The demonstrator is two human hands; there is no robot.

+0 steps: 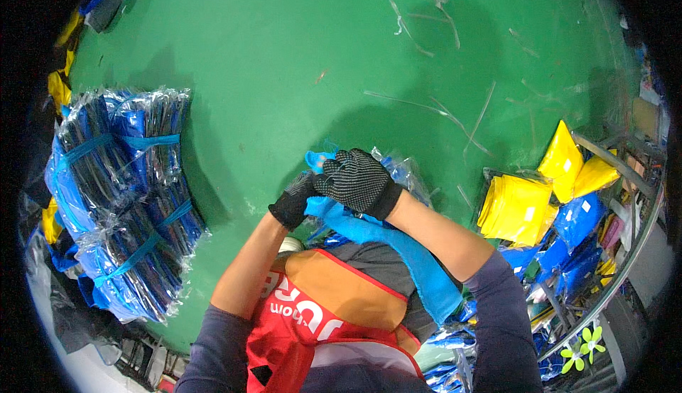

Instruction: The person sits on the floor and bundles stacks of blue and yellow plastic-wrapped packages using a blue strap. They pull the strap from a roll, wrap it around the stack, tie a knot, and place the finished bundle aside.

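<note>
Blue cloth (pixel 398 244) held above scuffed green floor (pixel 284 52).

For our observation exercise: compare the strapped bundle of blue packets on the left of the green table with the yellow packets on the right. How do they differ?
The blue bundle is a tall stack of many clear-wrapped packets, tied with blue straps; the yellow packets form a smaller pile with no strap visible. The blue bundle lies neatly squared, while some yellow packets stand tilted beside the pile. Both sit at the edge of the green table, away from the gloved hands.
</note>
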